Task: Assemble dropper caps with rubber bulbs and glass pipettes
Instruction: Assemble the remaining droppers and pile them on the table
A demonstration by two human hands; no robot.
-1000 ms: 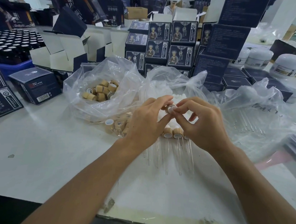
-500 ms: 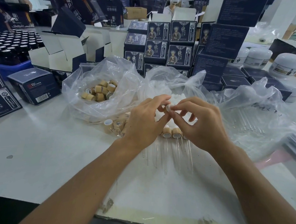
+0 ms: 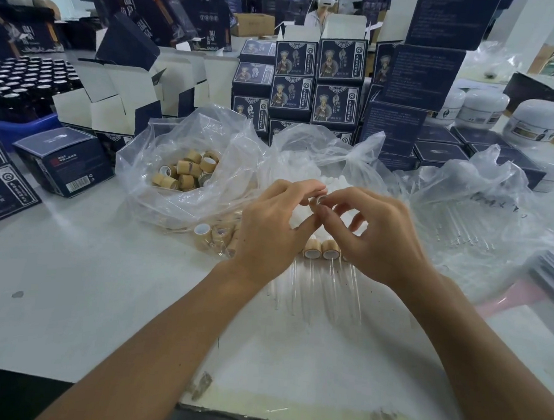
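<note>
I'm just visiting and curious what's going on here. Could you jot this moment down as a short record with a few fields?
Activity: fitting parts of a dropper cap together
Left hand: pinches the cap
Right hand: pinches the same cap
Finished droppers: lie on the table under the hands
Spare caps: in an open plastic bag, left
Glass pipettes: in a clear bag, right
</note>
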